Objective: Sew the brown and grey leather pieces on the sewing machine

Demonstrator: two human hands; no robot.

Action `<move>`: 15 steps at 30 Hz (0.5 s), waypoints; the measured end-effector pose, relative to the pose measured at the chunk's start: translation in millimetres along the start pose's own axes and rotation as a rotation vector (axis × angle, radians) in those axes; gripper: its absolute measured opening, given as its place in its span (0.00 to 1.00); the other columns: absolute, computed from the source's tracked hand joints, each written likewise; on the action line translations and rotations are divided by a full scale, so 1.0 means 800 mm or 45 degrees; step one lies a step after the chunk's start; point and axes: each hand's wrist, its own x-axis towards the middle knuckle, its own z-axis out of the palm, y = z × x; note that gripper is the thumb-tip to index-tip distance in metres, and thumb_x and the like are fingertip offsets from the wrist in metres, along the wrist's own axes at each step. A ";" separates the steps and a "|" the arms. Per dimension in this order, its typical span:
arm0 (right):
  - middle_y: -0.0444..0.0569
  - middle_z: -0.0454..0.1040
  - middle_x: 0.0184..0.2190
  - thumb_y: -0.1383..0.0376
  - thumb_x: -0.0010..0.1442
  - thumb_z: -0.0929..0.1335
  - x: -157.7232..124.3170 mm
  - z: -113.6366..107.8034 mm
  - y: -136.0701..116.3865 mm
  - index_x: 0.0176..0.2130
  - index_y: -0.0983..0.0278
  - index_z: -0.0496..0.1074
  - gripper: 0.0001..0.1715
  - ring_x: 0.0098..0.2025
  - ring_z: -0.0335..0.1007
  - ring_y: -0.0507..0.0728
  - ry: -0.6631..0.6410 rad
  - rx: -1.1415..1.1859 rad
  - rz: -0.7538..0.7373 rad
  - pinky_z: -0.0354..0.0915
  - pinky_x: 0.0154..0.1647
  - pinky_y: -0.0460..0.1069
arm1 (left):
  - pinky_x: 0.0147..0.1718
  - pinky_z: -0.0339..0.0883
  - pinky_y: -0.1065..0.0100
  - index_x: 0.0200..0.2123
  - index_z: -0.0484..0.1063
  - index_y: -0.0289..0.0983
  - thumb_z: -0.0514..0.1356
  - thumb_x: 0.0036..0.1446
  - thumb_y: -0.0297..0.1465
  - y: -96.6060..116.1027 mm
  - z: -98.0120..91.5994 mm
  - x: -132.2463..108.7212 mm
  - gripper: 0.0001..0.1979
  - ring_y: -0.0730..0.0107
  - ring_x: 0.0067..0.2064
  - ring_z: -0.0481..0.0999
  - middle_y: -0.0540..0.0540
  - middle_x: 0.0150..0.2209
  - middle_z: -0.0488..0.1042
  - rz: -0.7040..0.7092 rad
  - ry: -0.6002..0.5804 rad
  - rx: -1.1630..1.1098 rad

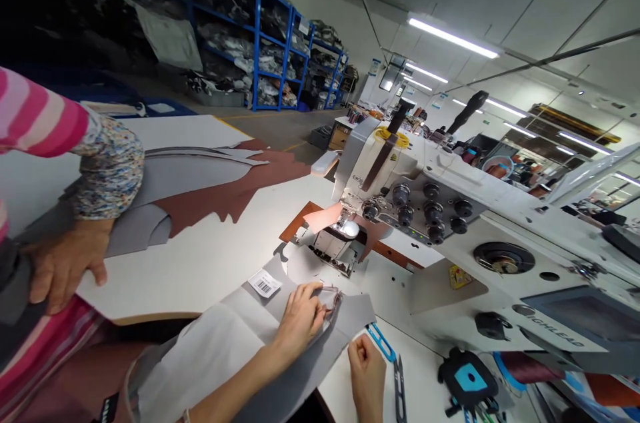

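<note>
My left hand is closed, fingers curled at a gathered, folded edge of a grey fabric piece. The fabric spreads from the sewing machine's bed down toward my lap, with its pale side showing, and a white barcode label lies on it. My right hand is closed just beside the fabric's right edge; what its fingers hold, if anything, is hidden. Right next to it lies a pair of blue-handled thread snips. The sewing machine stands ahead, its lit needle area beyond my hands.
At left, a co-worker's hand with a patterned sleeve cover rests near the table. Grey and brown fabric pieces lie stacked there. A black and blue device and a thread cone sit at right. Blue shelves stand behind.
</note>
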 end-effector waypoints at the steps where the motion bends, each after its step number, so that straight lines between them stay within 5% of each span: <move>1: 0.40 0.49 0.18 0.48 0.50 0.63 -0.001 -0.004 -0.002 0.20 0.63 0.53 0.24 0.22 0.47 0.50 -0.004 0.035 0.004 0.47 0.24 0.45 | 0.50 0.67 0.53 0.27 0.69 0.38 0.54 0.58 0.28 0.001 -0.002 0.000 0.08 0.54 0.55 0.69 0.43 0.53 0.72 0.001 0.001 0.005; 4: 0.41 0.53 0.19 0.43 0.53 0.66 -0.002 -0.013 -0.016 0.24 0.64 0.60 0.28 0.22 0.50 0.50 -0.153 0.292 0.082 0.50 0.23 0.44 | 0.51 0.66 0.53 0.33 0.68 0.39 0.53 0.57 0.24 0.005 -0.013 -0.003 0.06 0.54 0.56 0.67 0.42 0.56 0.69 0.054 0.070 -0.011; 9: 0.46 0.66 0.25 0.41 0.57 0.70 -0.003 -0.026 -0.045 0.31 0.64 0.62 0.31 0.21 0.58 0.50 -0.587 0.906 0.277 0.51 0.19 0.42 | 0.52 0.63 0.57 0.44 0.69 0.41 0.52 0.60 0.22 0.012 -0.026 -0.010 0.12 0.59 0.51 0.68 0.44 0.47 0.73 0.511 -0.065 -0.027; 15: 0.37 0.55 0.13 0.42 0.54 0.74 0.000 -0.040 -0.038 0.32 0.66 0.66 0.31 0.14 0.41 0.44 -0.758 1.003 0.295 0.39 0.15 0.40 | 0.43 0.63 0.63 0.35 0.73 0.40 0.53 0.68 0.31 0.002 -0.025 -0.002 0.10 0.65 0.40 0.69 0.49 0.33 0.76 0.506 -0.019 -0.054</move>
